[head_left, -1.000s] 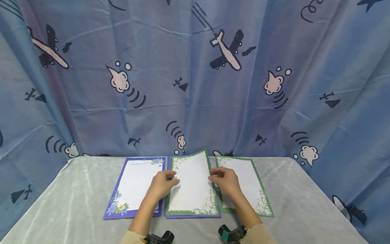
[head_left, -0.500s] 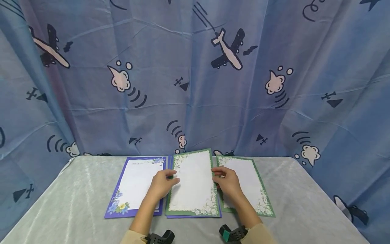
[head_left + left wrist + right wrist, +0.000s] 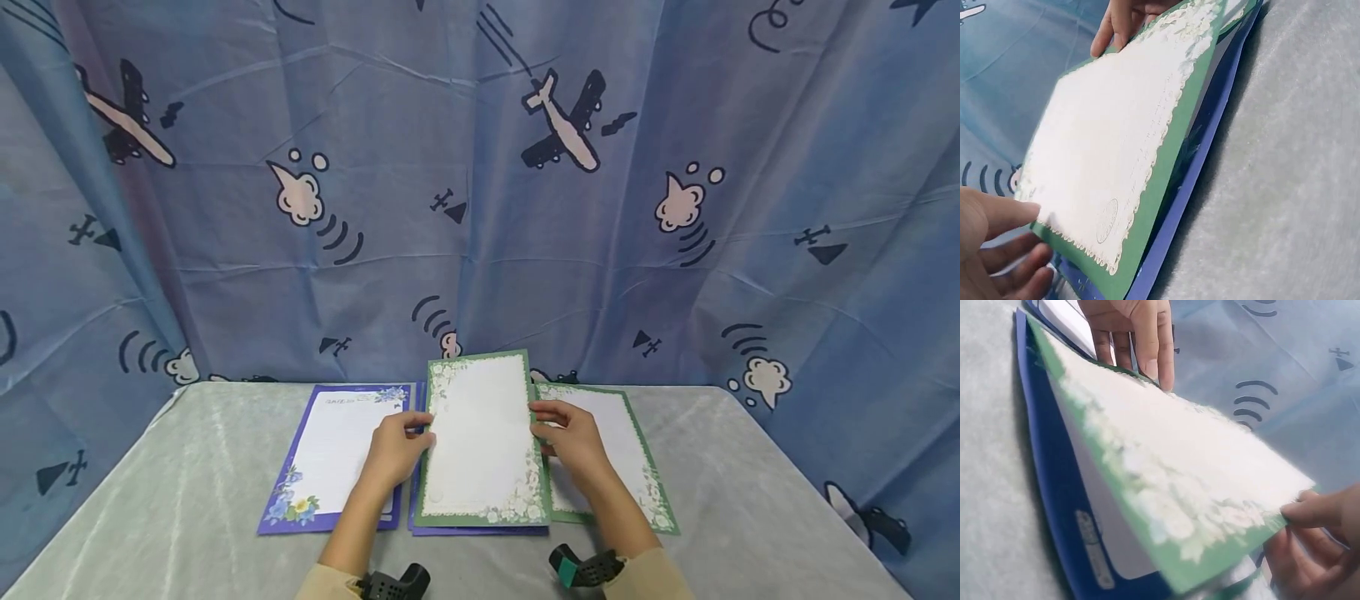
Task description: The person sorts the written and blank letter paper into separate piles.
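Step, as judged: handling the raised green sheet (image 3: 483,433) over the middle purple sheet (image 3: 1057,456), landmark for all places here. Lifting or laying down: cannot tell. Raised green sheet is directly above the landmark, tilted, a gap visible between the two. Left hand (image 3: 397,450) pinches its left edge, thumb on the face, fingers beneath; right hand (image 3: 573,440) pinches its right edge likewise. Hands apart, sheet between them. Next move probably calls for even support at both edges; uneven pull could bow or crease it.

Materials: raised sheet thin, apparently flexible paper; green margin, scalloped inner line, pale printed flowers, nearly blank centre. Landmark: purple margin, white panel. Left of landmark: left purple sheet (image 3: 330,450), blue and yellow blooms. Right of it: right green sheet (image 3: 637,450). Beneath it: pale grey counter (image 3: 187,467), covering cloth-like.
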`<state>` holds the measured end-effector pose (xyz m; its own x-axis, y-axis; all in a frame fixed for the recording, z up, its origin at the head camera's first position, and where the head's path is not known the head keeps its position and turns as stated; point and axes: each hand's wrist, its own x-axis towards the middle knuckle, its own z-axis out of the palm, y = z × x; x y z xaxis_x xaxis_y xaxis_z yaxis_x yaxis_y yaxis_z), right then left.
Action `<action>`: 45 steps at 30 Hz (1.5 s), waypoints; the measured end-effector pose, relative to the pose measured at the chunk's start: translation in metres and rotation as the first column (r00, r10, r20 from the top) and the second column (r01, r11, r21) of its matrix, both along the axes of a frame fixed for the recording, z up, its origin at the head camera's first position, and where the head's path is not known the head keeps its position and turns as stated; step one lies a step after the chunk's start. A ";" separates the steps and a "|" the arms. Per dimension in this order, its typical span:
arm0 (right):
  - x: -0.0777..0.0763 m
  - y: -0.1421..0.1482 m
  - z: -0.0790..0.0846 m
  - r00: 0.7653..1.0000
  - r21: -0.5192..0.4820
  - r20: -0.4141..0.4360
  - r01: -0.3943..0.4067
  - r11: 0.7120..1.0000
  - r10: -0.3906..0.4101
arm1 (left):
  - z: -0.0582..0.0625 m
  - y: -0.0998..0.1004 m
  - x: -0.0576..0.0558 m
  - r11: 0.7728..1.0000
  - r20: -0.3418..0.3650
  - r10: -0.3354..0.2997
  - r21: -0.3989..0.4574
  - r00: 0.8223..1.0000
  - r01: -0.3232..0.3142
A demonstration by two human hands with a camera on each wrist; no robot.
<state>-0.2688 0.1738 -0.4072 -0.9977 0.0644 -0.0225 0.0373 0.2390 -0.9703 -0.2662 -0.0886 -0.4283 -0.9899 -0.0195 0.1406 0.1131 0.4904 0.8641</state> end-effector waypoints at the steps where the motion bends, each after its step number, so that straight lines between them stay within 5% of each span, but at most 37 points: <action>1: 0.000 0.000 0.001 1.000 0.001 -0.002 -0.001 1.000 0.001 | 0.000 0.000 0.000 1.000 -0.012 0.003 0.009 1.000 -0.003; 12: 0.005 0.007 0.014 1.000 0.037 -0.019 -0.022 0.999 0.023 | 0.009 0.001 -0.001 0.997 -0.087 0.037 0.067 0.996 -0.031; 25: 0.022 0.033 0.044 0.995 0.139 -0.073 -0.060 0.988 0.071 | 0.034 0.020 0.008 0.992 -0.129 -0.008 0.120 0.992 0.024; 35: 0.028 0.063 0.062 0.994 0.196 -0.109 0.001 0.981 0.021 | 0.056 0.055 0.005 0.983 -0.153 -0.083 0.148 0.985 0.106; 45: 0.033 0.083 0.070 0.988 0.233 -0.123 0.118 0.965 -0.091 | 0.056 0.096 0.001 0.970 -0.148 -0.117 0.195 0.982 0.145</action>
